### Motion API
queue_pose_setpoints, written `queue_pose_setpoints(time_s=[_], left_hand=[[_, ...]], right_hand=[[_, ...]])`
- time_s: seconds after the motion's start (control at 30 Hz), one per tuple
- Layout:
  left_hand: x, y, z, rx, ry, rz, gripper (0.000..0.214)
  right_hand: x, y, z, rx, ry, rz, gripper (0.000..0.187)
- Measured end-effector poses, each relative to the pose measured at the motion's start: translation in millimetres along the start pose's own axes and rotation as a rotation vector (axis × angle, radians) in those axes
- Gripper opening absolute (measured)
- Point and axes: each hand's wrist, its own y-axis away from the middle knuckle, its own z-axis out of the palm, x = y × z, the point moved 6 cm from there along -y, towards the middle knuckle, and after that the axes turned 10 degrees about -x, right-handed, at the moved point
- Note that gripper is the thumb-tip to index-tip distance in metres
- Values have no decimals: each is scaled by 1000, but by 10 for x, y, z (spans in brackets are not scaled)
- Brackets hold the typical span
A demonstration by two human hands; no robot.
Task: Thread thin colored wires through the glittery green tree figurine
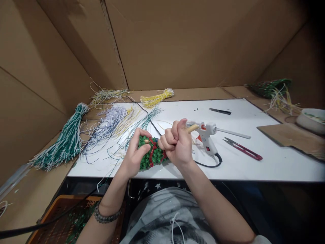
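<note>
My left hand [134, 154] is wrapped round the left end of a green bristly piece with red trim [152, 152], held low over the table's front edge. A small gold-coloured bit shows between its thumb and index finger. My right hand [179, 142] is closed in a fist at the right end of the green piece. From that fist a tan, wooden-looking handle [192, 128] sticks out toward the right; its other end is hidden in the fingers. Just right of the fist, a white glue gun [209, 139] with a glue stick in its back lies on the white tabletop [274, 159].
Red-handled thread snips [243, 149] and a black-handled pointed tool [220, 111] lie at right. Bundles of green-white strands [63, 142], purple strands [109, 120] and yellow strands [157, 97] lie left and behind. A white bowl [312, 123] stands far right, an orange basket [54, 206] below left.
</note>
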Motion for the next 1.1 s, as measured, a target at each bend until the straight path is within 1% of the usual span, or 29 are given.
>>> queue_pose_setpoints(time_s=[0.17,0.3,0.37,0.47,0.57,0.83,0.9,1.0,1.1], left_hand=[[-3,9,4,8,-5,-2,18],[-19,11,4,18,31,10,18],[-15,11,5,12,20,7,17],[7,14,8,-1,-17,-4,15],[20,17,4,0,-30,-12,15],[-15,-3,-7,-3,-21,-2,18],[-11,-1,-4,1,-20,14,18],[-3,2,-1,3,-16,33,17],[-14,-2,-1,-8,-12,17,16]], right_hand=[[42,-6,21,-17,46,37,68],[51,9,87,-71,132,-24,68],[55,16,89,-78,100,-25,68],[33,27,36,-25,17,-31,68],[-10,35,-31,58,7,-61,68],[-11,9,-69,107,-33,-14,70],[2,5,-52,87,-22,3,69],[35,-10,5,15,-4,48,68],[40,-19,31,-15,-25,48,68]])
